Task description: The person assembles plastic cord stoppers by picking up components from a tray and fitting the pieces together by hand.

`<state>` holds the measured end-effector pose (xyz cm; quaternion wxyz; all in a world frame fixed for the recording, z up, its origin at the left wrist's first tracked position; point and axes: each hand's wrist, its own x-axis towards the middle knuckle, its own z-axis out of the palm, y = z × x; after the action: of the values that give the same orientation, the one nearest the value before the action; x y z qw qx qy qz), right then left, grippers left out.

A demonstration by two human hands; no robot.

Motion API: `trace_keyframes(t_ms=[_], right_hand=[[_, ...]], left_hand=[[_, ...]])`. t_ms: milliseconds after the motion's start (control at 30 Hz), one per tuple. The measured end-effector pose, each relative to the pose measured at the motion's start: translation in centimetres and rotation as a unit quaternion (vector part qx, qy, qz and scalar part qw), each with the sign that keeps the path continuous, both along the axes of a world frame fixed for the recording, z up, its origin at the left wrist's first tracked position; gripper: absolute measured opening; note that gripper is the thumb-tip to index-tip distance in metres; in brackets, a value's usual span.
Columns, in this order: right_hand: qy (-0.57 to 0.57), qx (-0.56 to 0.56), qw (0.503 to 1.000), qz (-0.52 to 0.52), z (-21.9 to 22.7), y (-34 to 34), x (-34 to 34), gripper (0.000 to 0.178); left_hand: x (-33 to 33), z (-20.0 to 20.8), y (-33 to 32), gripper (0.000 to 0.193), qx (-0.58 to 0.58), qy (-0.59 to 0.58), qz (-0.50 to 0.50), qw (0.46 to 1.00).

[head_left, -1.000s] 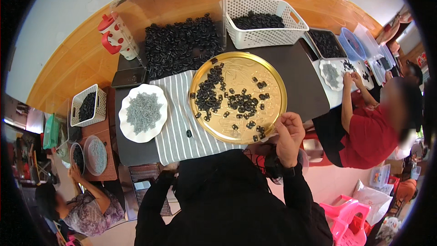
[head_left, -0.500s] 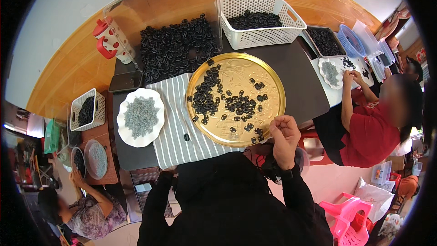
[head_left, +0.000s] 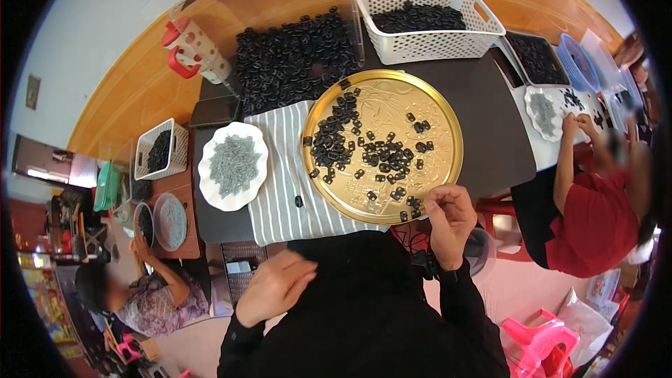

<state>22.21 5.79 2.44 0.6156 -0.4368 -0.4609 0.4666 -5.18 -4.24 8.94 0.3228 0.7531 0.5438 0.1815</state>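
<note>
A round gold tray (head_left: 441, 126) lies in front of me with several small black plastic parts (head_left: 336, 143) scattered on it. My right hand (head_left: 449, 218) rests at the tray's near rim, fingers curled together over the black parts there; what it pinches I cannot tell. My left hand (head_left: 274, 285) hovers low beside my body, below the table edge, fingers apart and empty. A striped cloth (head_left: 280, 189) lies under the tray's left side, with one loose black part (head_left: 299, 201) on it. A white plate (head_left: 210, 199) to the left holds grey metal pieces (head_left: 233, 163).
A large heap of black parts (head_left: 294, 59) lies behind the tray, beside a white basket (head_left: 427, 45) of more. A red-and-white jug (head_left: 192, 49) stands at the back left. A person in red (head_left: 595, 217) works at the right, another person (head_left: 150, 294) at the lower left.
My left hand has come into view below the table edge. My right hand stays at the tray's near rim. The view has shifted slightly.
</note>
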Motion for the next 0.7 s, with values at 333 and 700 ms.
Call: trace_keyframes(t_ms=[333, 700], right_hand=[[0.035, -0.009, 0.999, 0.017, -0.5, -0.2, 0.4, 0.018], [0.036, -0.018, 0.998, 0.046, -1.4, 0.5, 1.4, 0.016]], left_hand=[[8.4, -4.7, 11.8, 0.016, 0.212, 0.160, 0.031, 0.964], [8.7, -5.7, 13.5, 0.010, 0.200, 0.118, 0.060, 0.971]])
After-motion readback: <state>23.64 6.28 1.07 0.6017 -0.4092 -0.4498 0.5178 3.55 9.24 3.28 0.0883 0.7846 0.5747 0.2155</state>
